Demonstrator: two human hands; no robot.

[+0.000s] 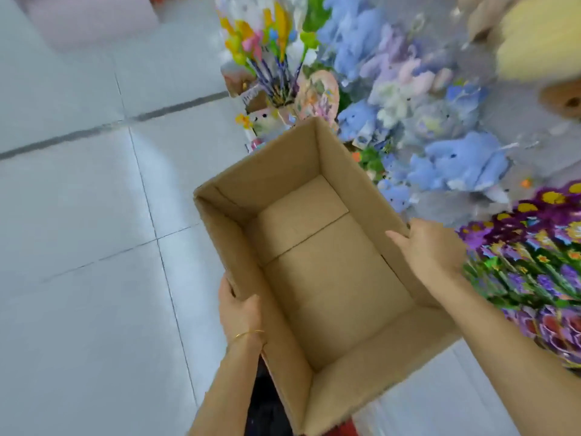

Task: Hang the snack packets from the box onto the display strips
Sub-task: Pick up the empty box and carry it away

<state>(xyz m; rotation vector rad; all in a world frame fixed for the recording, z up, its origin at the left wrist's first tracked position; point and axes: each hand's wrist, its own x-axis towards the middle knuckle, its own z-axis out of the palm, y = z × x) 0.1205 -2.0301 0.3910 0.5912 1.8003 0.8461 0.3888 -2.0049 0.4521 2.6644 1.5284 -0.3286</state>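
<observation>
box: The cardboard box (pixel 314 253) is up off the floor between my two hands, open side toward me. Its bottom is bare; I see no snack packets in it and no display strips anywhere in view.
task standing: With nothing left inside, I judge the hanging is finished or the box needs refilling.
left hand: My left hand (pixel 240 313) grips the near left wall, thumb over the rim on the inside, fingers wrapped round the outside, a thin bangle (pixel 248 335) at the wrist.
right hand: My right hand (pixel 430 247) clamps the right wall, fingers (pixel 397 239) hooked over the rim and pointing in, palm outside.
pose: Both forearms reach forward from below; the box sits skewed, its far end swung away to the left.
risk, grip: I hold thin walls only, nothing under the base; the card could buckle or slip.
risk, surroundings: Blue plush toys (pixel 456 165) and purple flower bunches (pixel 534 262) crowd just beside my right hand; swinging the box could knock them.
floor: Pale tiled floor (pixel 78 215) lies on the left.
</observation>
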